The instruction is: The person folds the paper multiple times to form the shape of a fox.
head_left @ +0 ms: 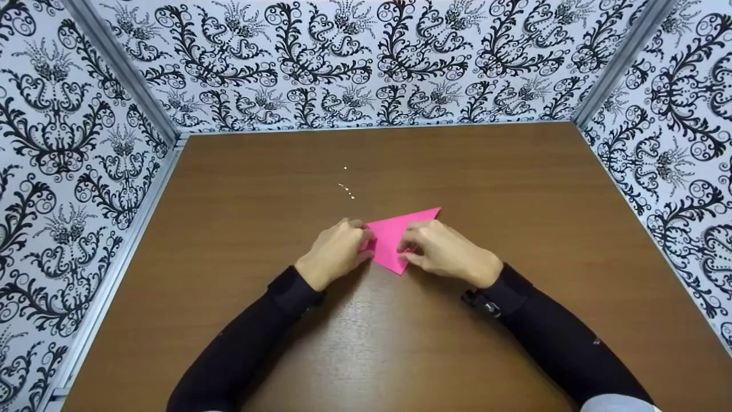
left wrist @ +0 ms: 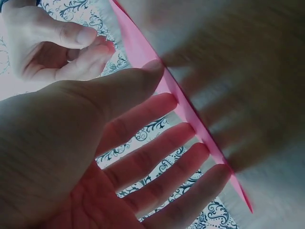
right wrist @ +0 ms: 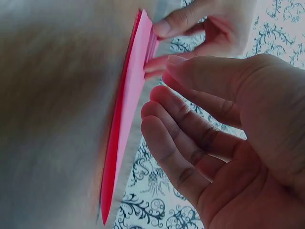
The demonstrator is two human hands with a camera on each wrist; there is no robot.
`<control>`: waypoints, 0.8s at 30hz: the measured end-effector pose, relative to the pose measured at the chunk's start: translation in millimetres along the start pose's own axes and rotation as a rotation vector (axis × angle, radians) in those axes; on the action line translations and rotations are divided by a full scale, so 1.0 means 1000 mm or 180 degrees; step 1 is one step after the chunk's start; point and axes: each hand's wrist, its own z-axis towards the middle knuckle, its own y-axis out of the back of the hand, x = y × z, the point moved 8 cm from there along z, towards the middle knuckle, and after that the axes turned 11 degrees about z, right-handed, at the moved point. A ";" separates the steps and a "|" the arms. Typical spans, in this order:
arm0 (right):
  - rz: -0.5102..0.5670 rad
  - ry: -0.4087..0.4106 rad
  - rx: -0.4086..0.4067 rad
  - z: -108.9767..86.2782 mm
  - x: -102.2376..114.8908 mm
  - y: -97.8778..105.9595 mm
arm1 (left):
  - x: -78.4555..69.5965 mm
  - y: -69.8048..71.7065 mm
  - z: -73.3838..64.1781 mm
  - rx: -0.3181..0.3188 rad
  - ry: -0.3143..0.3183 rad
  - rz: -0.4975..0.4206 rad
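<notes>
A folded sheet of pink paper (head_left: 392,240) lies on the table with one corner pointing toward the person. My left hand (head_left: 334,252) is at its left side. In the left wrist view the fingers and thumb of that hand (left wrist: 143,157) are fairly straight, their tips touching the paper (left wrist: 198,124) along its length. Over the paper's right part is my right hand (head_left: 446,252). The right wrist view shows that hand (right wrist: 214,138) with loosely bent fingers, nothing between them, its tips just off the paper (right wrist: 126,114). Fold layers show at the paper's far end there.
The brown wooden table (head_left: 257,171) has small bright specks (head_left: 346,190) beyond the paper. Patterned black-and-white walls (head_left: 343,63) enclose the back and both sides, with metal rails (head_left: 123,74) at the corners.
</notes>
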 end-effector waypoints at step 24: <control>-0.0557 0.0202 0.0232 -0.004 0.016 -0.023 | 0.003 -0.004 0.004 -0.0055 0.0022 0.0048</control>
